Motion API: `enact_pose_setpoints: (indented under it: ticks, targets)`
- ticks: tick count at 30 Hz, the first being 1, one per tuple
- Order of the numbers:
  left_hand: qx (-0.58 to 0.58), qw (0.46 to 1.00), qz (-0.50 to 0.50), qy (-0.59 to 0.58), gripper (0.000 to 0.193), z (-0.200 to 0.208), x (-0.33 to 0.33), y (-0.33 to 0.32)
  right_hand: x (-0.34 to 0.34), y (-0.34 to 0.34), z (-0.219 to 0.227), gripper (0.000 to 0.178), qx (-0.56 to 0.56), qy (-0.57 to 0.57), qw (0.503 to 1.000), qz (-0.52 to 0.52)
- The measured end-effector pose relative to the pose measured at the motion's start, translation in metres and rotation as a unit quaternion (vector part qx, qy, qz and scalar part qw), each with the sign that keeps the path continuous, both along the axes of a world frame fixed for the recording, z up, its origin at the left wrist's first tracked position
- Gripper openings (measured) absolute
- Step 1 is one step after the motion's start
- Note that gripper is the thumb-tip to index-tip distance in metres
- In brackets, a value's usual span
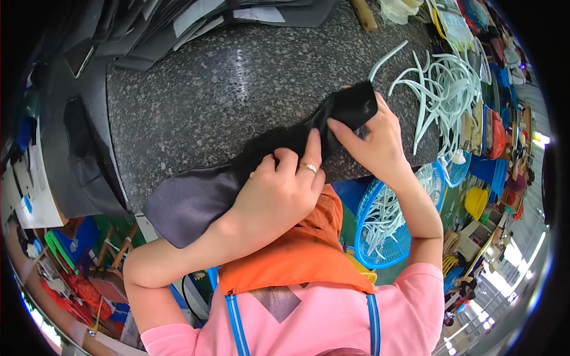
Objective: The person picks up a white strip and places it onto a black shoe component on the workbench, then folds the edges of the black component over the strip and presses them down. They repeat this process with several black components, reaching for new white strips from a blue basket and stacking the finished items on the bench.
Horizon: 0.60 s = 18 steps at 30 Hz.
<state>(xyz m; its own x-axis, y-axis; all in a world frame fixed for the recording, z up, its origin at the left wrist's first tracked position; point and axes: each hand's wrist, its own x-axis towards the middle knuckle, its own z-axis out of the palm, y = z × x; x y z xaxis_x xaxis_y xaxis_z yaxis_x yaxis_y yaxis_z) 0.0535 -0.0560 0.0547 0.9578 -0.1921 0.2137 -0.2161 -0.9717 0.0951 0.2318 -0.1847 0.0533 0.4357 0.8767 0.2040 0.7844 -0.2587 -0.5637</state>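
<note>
A long piece of black leather-like material [267, 144] lies slantwise along the near edge of the stone-topped table. Its left end is a wide dark grey flap [189, 200] that hangs over the edge. My left hand [276, 193], with a ring on one finger, grips its middle with curled fingers, the index finger stretched out along it. Around the right end, my right hand [374, 145] is closed, thumb on top and the other fingers mostly hidden behind. A pale strip [389, 59] shows just beyond that end; whether it touches the piece I cannot tell.
A tangle of pale strips [448, 98] lies on the table's right side. Below it a blue basket [387, 258] holds more strips. Stacked dark sheets [133, 38] stand at the back left, and another black piece [89, 154] lies at the left. A wooden handle [364, 15] lies at the back.
</note>
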Motion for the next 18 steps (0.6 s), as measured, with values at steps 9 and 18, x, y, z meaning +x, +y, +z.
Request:
enact_pose_setpoints:
  ticks: [9,18]
  targets:
    - [-0.069,0.983,-0.032,0.165,0.024,0.008,0.047,0.013,-0.001,-0.004,-0.008,0.027,-0.048,-0.124,0.991,0.009]
    - [-0.22,0.962,0.068,0.145,0.03,0.019,-0.002,0.021,-0.01,-0.025,0.009,0.056,-0.101,-0.126,0.982,0.093]
